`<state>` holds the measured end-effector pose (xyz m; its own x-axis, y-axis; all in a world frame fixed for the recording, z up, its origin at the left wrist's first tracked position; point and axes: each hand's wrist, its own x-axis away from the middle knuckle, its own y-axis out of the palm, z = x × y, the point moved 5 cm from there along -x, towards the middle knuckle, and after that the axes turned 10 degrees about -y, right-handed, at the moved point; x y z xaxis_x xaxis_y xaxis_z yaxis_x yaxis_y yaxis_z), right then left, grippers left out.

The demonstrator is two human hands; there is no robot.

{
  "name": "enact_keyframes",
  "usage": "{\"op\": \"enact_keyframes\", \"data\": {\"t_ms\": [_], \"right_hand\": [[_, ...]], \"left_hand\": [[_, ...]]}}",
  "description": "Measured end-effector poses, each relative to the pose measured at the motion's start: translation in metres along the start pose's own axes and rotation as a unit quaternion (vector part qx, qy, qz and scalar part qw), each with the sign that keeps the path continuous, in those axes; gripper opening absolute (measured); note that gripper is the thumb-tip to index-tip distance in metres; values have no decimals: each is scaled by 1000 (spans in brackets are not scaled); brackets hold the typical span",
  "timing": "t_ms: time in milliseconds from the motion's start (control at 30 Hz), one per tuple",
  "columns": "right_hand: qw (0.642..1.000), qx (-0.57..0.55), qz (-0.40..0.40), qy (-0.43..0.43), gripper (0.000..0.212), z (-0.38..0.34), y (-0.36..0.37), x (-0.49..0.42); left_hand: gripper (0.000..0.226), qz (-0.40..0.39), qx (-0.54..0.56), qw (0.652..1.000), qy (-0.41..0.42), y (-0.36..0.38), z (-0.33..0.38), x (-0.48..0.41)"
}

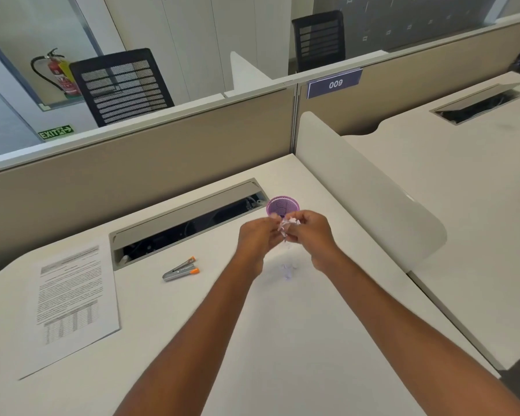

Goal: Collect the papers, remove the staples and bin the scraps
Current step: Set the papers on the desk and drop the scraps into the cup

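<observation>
Both my hands meet above the desk's middle, just in front of a small purple mesh bin (282,204). My right hand (311,229) is shut on a bunch of white paper scraps (288,226). My left hand (260,235) pinches the same bunch from the left. A few more loose scraps (287,270) lie on the desk below my hands. A stack of printed papers (72,298) lies flat at the left. A metal staple remover with orange tips (181,269) rests between the papers and my hands.
An open cable tray (189,219) runs along the back of the white desk (210,340). A curved white divider (370,190) borders the right side, with a beige partition (132,163) behind. Black mesh chairs (122,85) stand beyond.
</observation>
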<state>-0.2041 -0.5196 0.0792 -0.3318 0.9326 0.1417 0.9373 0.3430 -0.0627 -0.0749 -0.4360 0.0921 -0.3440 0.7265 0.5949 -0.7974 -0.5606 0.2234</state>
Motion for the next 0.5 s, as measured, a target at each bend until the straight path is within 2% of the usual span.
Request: {"op": "enact_keyframes", "data": {"t_ms": [167, 267, 400, 500], "right_hand": [[999, -26, 16, 21, 10, -23, 4, -24], [998, -30, 24, 49, 23, -31, 7, -35], [997, -8, 13, 72, 45, -40, 8, -41], [996, -11, -1, 85, 52, -45, 8, -41]], "left_hand": [[65, -9, 35, 999, -18, 13, 33, -3], [87, -36, 42, 997, -50, 18, 42, -8], [97, -52, 60, 995, -58, 22, 50, -6], [101, -56, 74, 994, -56, 21, 54, -5]]}}
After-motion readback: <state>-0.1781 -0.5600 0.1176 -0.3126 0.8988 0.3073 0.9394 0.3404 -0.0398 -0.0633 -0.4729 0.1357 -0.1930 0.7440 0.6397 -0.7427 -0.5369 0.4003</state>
